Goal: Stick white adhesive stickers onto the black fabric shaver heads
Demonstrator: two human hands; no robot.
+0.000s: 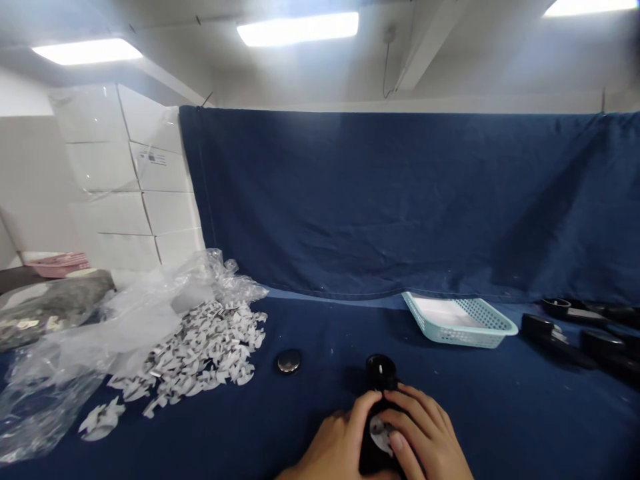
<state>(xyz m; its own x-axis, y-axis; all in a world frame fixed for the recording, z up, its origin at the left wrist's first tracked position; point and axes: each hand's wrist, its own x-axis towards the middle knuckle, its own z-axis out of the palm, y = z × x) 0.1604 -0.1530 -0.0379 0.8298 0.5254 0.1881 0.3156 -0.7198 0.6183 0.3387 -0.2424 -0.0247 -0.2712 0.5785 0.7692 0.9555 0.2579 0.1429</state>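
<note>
A black part with a round, cup-like end [381,371] stands on the blue cloth at the lower middle, between my two hands. My left hand [336,437] grips its left side, with the thumb and a finger near the base of the cup. Bent over it from the right is my right hand [425,430], its fingertips touching a small grey-white piece [381,435] on the black part. That piece is partly covered by the fingers. A round black disc with a shiny top [289,361] lies to the left of the hands.
Many similar grey-white pieces [210,347] are heaped at left beside clear plastic wrapping [55,393]. A light-blue basket [465,337] sits at back right, near several black parts [555,343]. Blue curtain [375,200] hangs behind; white boxes [165,167] are stacked at left.
</note>
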